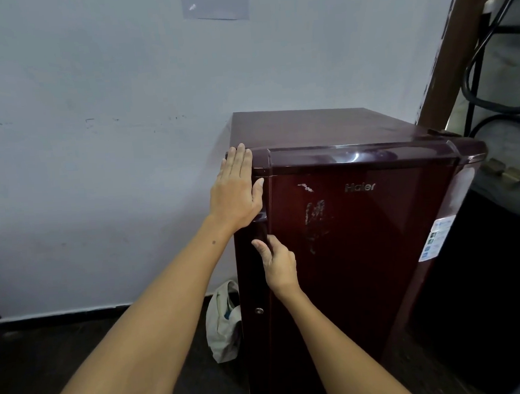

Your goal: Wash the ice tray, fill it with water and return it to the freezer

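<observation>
Ice tray isn't visible; left hand (235, 187) lies flat bracing the fridge (363, 235), right hand (277, 261) hooks the door edge — pull steadily.

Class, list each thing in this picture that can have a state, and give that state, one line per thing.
Fridge door: closed.
Left hand: flat, fingers straight, pressed on the fridge's upper left corner.
Right hand: fingers curled at the door's left edge.
Cloth bag: slumped on the floor beside the fridge.
</observation>
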### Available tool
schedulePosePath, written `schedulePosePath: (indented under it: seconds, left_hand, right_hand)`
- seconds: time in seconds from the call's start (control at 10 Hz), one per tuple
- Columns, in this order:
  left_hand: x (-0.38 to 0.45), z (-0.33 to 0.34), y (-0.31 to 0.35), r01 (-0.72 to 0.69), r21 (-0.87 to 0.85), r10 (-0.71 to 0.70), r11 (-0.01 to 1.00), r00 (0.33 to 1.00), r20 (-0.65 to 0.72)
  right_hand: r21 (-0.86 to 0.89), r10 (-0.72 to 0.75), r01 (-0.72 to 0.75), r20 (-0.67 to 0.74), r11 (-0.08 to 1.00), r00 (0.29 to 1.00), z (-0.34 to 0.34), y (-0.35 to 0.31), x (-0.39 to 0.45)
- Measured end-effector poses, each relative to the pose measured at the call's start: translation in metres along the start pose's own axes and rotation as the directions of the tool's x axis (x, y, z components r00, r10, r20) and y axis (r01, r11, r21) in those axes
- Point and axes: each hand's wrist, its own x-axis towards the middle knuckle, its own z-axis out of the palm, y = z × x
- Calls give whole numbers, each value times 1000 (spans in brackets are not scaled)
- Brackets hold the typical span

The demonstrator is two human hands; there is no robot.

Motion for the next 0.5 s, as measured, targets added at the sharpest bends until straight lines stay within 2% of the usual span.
schedulePosePath:
  seconds: [0.2, 0.3, 0.4, 0.5]
  left_hand:
    - [0, 2, -2, -13, 26, 12, 1000, 1000, 28]
    - [4, -1, 6, 51, -7, -51, 999, 998, 39]
    - [-3, -2, 30, 182, -140, -181, 973, 983, 19]
    - [-29, 4, 62, 131, -248, -159, 960, 983, -95]
  right_hand:
    - [-28, 46, -45, 61, 999, 997, -4, -6, 0]
    - [-132, 100, -81, 152, 988, 983, -17, -15, 0]
    - [-283, 41, -34, 19, 959, 999, -51, -24, -12]
    - [-301, -71, -4, -237, 954, 969, -86, -24, -26]
